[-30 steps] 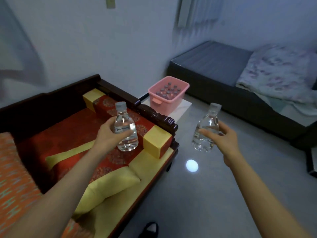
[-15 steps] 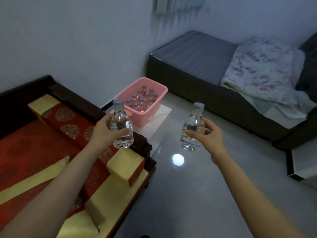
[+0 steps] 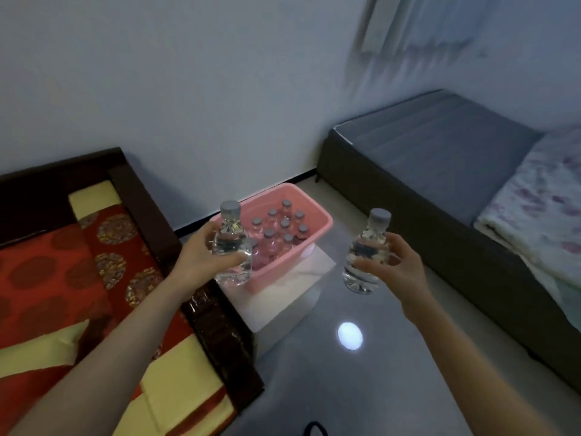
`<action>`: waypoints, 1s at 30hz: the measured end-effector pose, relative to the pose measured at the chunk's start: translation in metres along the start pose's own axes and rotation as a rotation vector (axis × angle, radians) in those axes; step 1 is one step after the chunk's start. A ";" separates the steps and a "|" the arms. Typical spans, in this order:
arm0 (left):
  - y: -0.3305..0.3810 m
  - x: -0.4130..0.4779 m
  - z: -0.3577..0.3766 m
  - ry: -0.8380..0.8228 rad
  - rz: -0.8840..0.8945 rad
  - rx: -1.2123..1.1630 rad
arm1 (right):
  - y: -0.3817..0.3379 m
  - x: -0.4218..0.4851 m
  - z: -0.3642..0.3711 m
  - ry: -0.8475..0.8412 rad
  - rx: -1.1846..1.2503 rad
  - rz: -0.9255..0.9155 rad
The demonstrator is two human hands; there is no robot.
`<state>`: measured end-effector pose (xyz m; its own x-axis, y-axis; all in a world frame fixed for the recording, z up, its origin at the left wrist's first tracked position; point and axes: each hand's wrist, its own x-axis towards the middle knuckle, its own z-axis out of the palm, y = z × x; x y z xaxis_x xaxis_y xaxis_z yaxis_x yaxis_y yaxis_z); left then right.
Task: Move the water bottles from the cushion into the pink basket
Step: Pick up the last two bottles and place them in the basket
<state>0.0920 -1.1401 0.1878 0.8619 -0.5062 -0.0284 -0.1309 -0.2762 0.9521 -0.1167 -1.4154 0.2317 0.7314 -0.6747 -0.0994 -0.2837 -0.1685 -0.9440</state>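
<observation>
My left hand point(image 3: 196, 258) grips a small clear water bottle point(image 3: 232, 247) upright, just at the near left corner of the pink basket point(image 3: 317, 225). My right hand point(image 3: 397, 267) holds a second clear water bottle point(image 3: 366, 253) upright over the floor, to the right of the basket. The basket stands on a low white block point(image 3: 295, 292) and holds several grey-capped bottles point(image 3: 284, 228). The red and gold cushion point(image 3: 63, 275) lies at the left on the dark wooden bench point(image 3: 220, 328).
A dark grey bed point(image 3: 434, 152) with a flowered blanket point(image 3: 540, 199) runs along the right. The grey floor point(image 3: 361, 372) between bench and bed shows a bright light reflection. The wall point(image 3: 188, 89) is behind the basket. A dark object point(image 3: 314, 429) pokes in at the bottom edge.
Both hands have carried their bottles closer to the pink basket, and the view has turned toward it. The left bottle now overlaps the basket's near corner.
</observation>
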 end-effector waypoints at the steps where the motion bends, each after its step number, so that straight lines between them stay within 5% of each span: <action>1: 0.000 0.009 0.007 0.020 -0.021 -0.005 | 0.000 0.021 -0.003 -0.037 -0.001 0.001; 13: -0.013 0.097 0.050 0.207 -0.126 -0.009 | 0.014 0.208 0.036 -0.389 -0.044 -0.040; 30: -0.048 0.173 0.087 0.324 -0.301 0.016 | 0.050 0.317 0.123 -0.656 -0.142 -0.011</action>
<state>0.2045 -1.2857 0.1110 0.9715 -0.1199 -0.2046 0.1443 -0.3860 0.9112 0.1769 -1.5489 0.1140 0.9474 -0.1032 -0.3029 -0.3200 -0.2957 -0.9001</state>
